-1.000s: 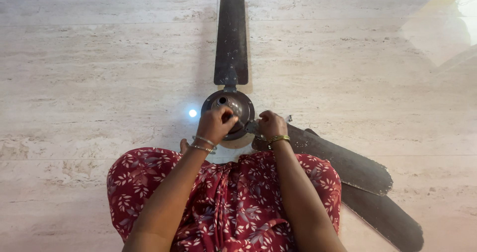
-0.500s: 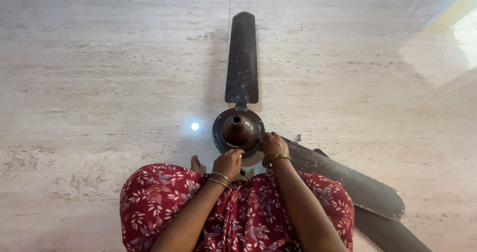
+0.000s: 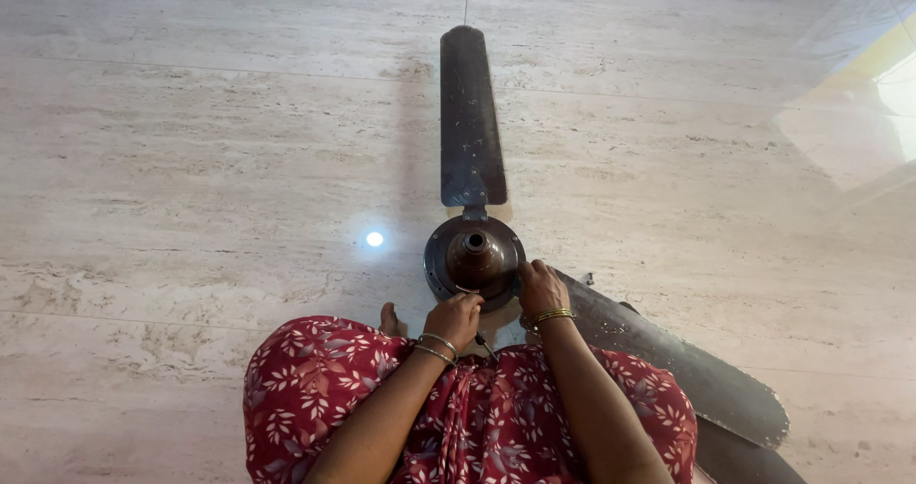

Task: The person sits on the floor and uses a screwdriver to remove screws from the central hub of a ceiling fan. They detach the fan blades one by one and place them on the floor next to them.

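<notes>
Floor [image 3: 191, 160]: pale veined stone tiles fill the frame; everything lies on it.
Light spot [image 3: 374, 239]: small bright reflection left of centre, just beside the fan.
Left hand [image 3: 456, 318]: lower centre, fingers curled at the near rim of the motor housing, seemingly pinching a small part; what it grips is too small to tell.
Ceiling fan motor housing [image 3: 474, 255]: dark brown dome at centre, lying flat with its shaft hole up, just beyond the person's knees, so both hands reach it.
Far blade [image 3: 470, 122]: attached, points to the top of the frame.
Right hand [image 3: 542, 289]: closed over the housing's right edge where a blade joins, apparently steadying it.
Right blades [image 3: 687, 370]: two overlapping, running to the lower right.
Red floral garment [image 3: 305, 389]: bottom of frame.
</notes>
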